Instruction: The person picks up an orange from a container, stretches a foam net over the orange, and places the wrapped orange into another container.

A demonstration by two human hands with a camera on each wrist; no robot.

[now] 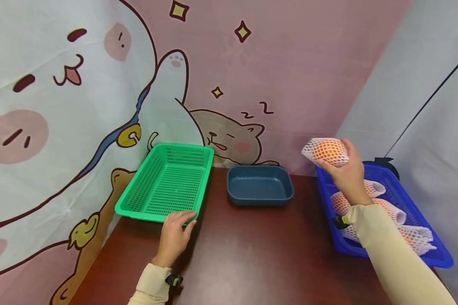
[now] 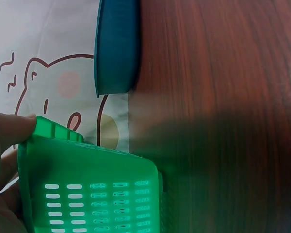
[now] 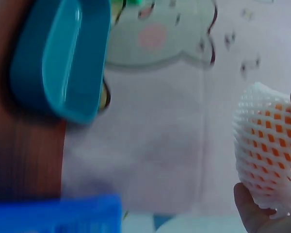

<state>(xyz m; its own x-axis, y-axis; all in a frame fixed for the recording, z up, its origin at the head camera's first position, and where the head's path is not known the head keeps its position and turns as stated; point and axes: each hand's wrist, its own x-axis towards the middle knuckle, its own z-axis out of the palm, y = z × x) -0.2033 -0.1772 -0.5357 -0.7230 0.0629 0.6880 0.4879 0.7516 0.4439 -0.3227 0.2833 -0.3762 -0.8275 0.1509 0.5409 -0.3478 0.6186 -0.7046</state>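
My right hand (image 1: pixel 349 171) grips an orange fruit in a white foam net (image 1: pixel 330 151), held up above the far end of the blue basket (image 1: pixel 330 228). In the right wrist view, fingers and thumb wrap the netted orange fruit (image 3: pixel 269 150), whose lower part is cut off by the frame. At the near right corner of the green basket (image 1: pixel 137 215), my left hand (image 1: pixel 175 235) holds the rim. The left wrist view has a digit on top of the green rim (image 2: pixel 26 141) and other fingers along its outer side. Inside, the green basket is empty.
Several more netted orange fruits (image 1: pixel 391 210) lie in the blue basket at the right. Between the baskets, an empty dark blue tray (image 1: pixel 259 188) stands by the back wall. All rest on a reddish-brown table (image 1: pixel 252 254), and a cartoon-printed cloth (image 1: pixel 290 63) hangs behind.
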